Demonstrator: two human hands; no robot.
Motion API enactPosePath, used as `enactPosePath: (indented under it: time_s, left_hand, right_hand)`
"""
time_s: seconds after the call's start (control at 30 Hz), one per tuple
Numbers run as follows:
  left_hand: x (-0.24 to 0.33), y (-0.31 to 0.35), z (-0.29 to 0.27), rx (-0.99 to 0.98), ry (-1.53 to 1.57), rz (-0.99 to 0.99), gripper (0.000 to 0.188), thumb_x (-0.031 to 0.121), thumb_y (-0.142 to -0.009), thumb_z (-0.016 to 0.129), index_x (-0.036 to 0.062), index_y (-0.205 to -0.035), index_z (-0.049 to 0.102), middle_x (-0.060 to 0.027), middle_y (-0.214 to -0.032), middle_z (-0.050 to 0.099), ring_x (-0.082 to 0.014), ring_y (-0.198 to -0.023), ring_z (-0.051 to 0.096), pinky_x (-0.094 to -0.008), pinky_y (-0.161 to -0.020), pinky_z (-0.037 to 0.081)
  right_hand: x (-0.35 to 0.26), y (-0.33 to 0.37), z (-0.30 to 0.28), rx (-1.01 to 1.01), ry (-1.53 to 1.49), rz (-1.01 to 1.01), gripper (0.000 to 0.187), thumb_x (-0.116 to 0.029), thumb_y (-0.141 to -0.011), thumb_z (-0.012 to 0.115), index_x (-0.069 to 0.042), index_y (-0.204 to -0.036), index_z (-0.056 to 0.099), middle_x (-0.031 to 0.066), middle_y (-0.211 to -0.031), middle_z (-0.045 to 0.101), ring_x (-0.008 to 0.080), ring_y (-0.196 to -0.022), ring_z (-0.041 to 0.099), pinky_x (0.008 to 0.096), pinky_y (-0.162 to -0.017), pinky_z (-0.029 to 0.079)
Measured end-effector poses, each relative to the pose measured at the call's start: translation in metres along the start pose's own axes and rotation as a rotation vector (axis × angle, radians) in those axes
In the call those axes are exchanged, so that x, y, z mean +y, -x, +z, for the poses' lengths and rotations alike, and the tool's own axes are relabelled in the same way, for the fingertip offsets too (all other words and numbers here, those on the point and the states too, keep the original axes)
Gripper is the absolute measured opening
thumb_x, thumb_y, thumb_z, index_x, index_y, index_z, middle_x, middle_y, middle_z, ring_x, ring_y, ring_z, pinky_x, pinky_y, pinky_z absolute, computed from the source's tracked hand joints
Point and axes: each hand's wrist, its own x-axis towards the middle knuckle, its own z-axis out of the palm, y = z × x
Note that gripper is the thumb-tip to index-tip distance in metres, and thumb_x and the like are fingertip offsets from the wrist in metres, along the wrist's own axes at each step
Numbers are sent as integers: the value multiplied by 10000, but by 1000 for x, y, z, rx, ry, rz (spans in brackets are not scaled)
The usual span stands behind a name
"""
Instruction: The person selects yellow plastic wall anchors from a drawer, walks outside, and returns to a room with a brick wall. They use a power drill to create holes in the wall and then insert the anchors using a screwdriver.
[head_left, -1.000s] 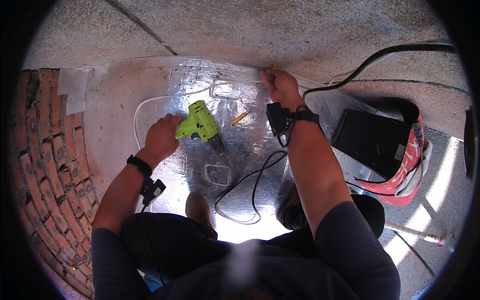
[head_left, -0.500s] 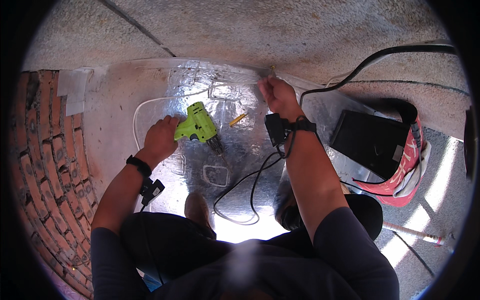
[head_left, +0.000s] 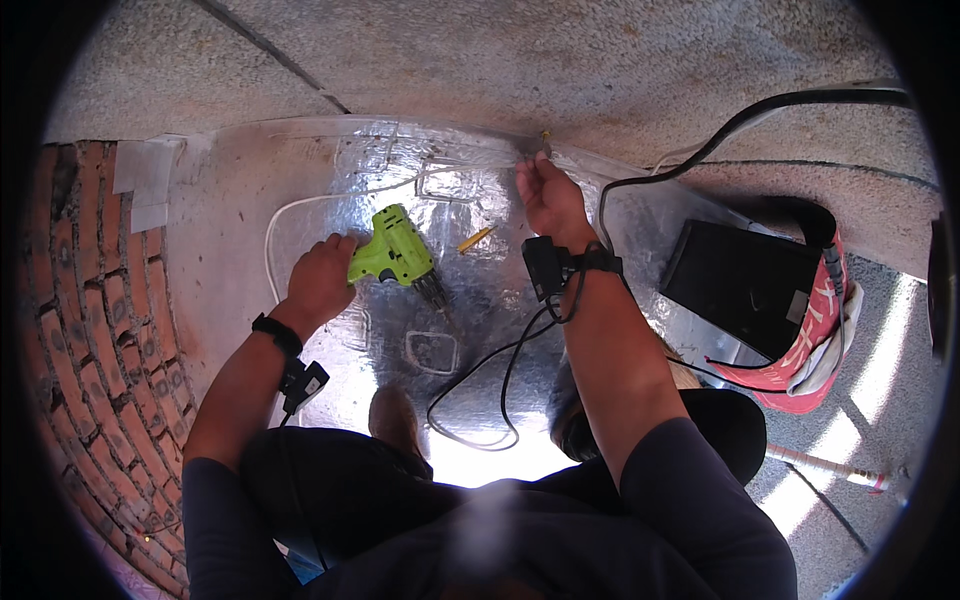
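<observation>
My left hand (head_left: 322, 280) is closed on the handle end of a lime-green cordless drill (head_left: 402, 250). The drill's chuck and bit point down and to the right over a shiny foil sheet (head_left: 390, 350). At the base of the wall, my right hand (head_left: 552, 198) has its fingertips pinched together. What they hold is hidden. Just beyond them, a small brass-coloured fitting (head_left: 546, 135) sticks out of the wall, and a thin white cable (head_left: 350, 194) runs up to the fingers. A yellow pen-like piece (head_left: 477, 239) lies on the foil between my hands.
On the right, a red bag (head_left: 800, 370) holds a flat black case (head_left: 738, 288). A thick black cable (head_left: 740, 130) hangs along the rough wall (head_left: 600, 70). Another black cable (head_left: 515, 370) loops from my right wrist over the foil. Bricks (head_left: 100, 340) border the left side.
My right hand and wrist have shifted slightly left and turned a little, with the fingertips still by the wall fitting. My left hand and the drill have not visibly moved.
</observation>
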Motion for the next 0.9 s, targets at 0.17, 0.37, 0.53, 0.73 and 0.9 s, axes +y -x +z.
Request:
enactPosePath:
  time_s: [0.17,0.37,0.53,0.73,0.9]
  left_hand:
    - [-4,0,4,10,-12,4,526,18,-635,701,36,-1127,516,-148,-990,565,-340,-899,590,-436,-757,515]
    - [-4,0,5,12,-9,6,520,15,-638,690,32,-1128,517,-152,-984,566,-343,-893,591,-440,-757,515]
    - [-3,0,3,7,-1,4,529,11,-634,685,32,-1134,516,-154,-989,569,-343,-892,592,-438,-759,515]
    - [-3,0,3,16,-11,10,538,14,-631,684,45,-1142,518,-147,-1000,571,-340,-892,592,-435,-754,515]
    - [0,-1,0,-38,26,-30,569,19,-646,674,68,-1189,515,-157,-1032,566,-354,-930,578,-435,-808,498]
  right_hand:
    - [5,4,4,24,43,-35,199,-238,-987,521,-51,-933,564,54,-846,608,182,-773,633,266,-665,560]
    - [10,1,6,12,-141,-4,243,-294,-1001,486,-73,-925,553,52,-817,606,189,-730,627,280,-648,551]
    - [17,1,7,-54,-290,29,257,-318,-998,486,-80,-925,549,33,-799,603,182,-733,622,278,-651,551]
    - [12,-1,11,36,-240,0,201,-269,-995,503,-81,-948,555,21,-816,595,180,-751,619,274,-654,552]
    - [13,3,16,95,-225,-36,189,-268,-996,502,-93,-954,559,18,-823,594,174,-748,608,266,-675,542]
